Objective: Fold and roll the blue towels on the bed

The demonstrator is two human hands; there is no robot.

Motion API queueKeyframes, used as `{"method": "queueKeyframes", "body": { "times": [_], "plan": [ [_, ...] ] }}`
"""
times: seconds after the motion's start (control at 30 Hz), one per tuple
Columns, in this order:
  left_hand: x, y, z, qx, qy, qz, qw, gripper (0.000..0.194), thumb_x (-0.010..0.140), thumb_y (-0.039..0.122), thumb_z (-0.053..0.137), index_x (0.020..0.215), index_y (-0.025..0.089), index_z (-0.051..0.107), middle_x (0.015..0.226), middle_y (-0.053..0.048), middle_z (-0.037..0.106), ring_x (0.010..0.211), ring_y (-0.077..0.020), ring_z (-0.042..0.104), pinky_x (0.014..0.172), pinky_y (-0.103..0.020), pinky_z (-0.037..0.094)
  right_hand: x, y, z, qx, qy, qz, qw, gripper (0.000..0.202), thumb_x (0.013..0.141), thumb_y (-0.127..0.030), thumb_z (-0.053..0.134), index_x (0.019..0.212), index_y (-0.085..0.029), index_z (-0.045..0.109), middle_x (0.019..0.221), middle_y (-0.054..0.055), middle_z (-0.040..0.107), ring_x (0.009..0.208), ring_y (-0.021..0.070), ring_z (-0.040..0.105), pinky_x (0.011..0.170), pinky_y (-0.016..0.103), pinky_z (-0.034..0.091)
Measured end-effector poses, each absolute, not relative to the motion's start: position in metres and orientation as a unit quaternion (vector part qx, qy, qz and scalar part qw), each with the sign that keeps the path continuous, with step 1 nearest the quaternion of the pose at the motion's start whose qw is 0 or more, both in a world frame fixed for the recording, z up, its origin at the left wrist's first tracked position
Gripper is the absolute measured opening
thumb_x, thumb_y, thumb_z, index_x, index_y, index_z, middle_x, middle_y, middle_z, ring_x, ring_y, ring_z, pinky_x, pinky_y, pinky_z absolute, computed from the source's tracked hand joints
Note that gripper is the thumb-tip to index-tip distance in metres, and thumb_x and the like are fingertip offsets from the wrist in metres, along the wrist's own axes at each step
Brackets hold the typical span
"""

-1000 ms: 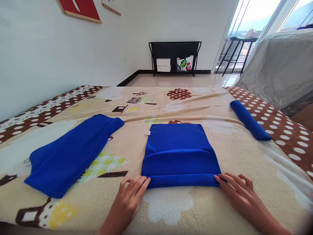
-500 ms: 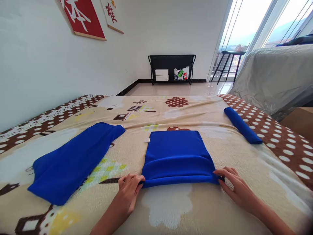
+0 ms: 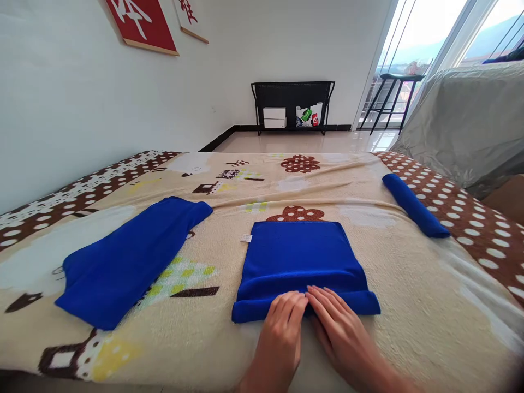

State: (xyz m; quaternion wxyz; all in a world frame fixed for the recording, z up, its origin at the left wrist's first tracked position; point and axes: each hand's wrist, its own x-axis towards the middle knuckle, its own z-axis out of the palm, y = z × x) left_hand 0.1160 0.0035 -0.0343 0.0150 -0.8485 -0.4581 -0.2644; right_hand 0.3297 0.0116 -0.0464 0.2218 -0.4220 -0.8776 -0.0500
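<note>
A blue towel (image 3: 301, 248) lies flat in front of me, its near edge turned into a thick roll and a small white tag at its upper left. My left hand (image 3: 282, 325) and my right hand (image 3: 341, 330) meet side by side at the middle of that roll. Fingers of both hands are together and curled over the roll, gripping it; the thumbs are mostly hidden. To the left, a second blue towel (image 3: 135, 259) is spread out at a slant. A rolled blue towel (image 3: 415, 206) rests at the right.
Everything lies on a patterned beige blanket (image 3: 196, 349) with dotted brown borders. Beyond it, a black rack (image 3: 292, 103) holding white boxes stands against the wall. A black stool (image 3: 393, 101) and a grey-covered piece of furniture (image 3: 470, 114) are at the far right.
Both hands have moved inward from the ends of the towel's rolled edge to its middle. The roll looks thicker, and its two ends are free of my fingers. The view has shifted slightly.
</note>
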Motion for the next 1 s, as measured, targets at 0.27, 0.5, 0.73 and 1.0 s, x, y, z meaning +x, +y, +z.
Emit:
{"method": "queueKeyframes", "body": {
  "times": [0.27,0.5,0.73,1.0],
  "plan": [
    [0.054,0.001,-0.039,-0.769,-0.598,-0.183,0.129,0.054,0.096,0.023,0.046,0.149,0.026,0.039,0.146,-0.009,0.053,0.136,-0.0323,0.047,0.116,-0.065,0.009,0.383,0.015,-0.061,-0.54,-0.811,-0.108,0.198,0.073,0.097,-0.039,0.049,0.158,-0.018,0.015,0.149,0.013,0.044,0.137,0.0314,0.044,0.112,0.059,0.036],
    [0.115,0.018,-0.03,-0.877,-0.462,-0.129,0.04,0.054,0.097,0.023,0.043,0.151,0.017,0.036,0.153,-0.006,0.044,0.139,-0.0194,0.044,0.11,-0.039,0.037,0.326,0.028,-0.046,-0.461,-0.869,-0.032,0.178,0.053,0.1,-0.032,0.042,0.151,-0.019,0.035,0.151,0.005,0.042,0.139,0.0229,0.042,0.111,0.046,0.043],
    [0.067,0.021,-0.037,-0.763,-0.615,-0.159,0.12,0.05,0.099,0.027,0.041,0.148,0.018,0.04,0.15,-0.01,0.047,0.142,-0.0297,0.04,0.118,-0.062,0.014,0.361,0.028,-0.052,-0.575,-0.79,-0.131,0.167,0.056,0.1,-0.04,0.041,0.146,-0.007,0.042,0.148,0.016,0.044,0.14,0.03,0.04,0.115,0.055,0.032],
    [0.103,0.041,-0.028,-0.848,-0.515,-0.124,0.031,0.05,0.101,0.035,0.038,0.15,0.023,0.037,0.151,-0.005,0.047,0.137,-0.0211,0.047,0.11,-0.044,0.041,0.331,0.05,-0.043,-0.493,-0.859,-0.053,0.124,0.051,0.103,-0.037,0.035,0.149,-0.015,0.039,0.151,0.005,0.041,0.14,0.0213,0.04,0.112,0.045,0.041]
  ]
}}
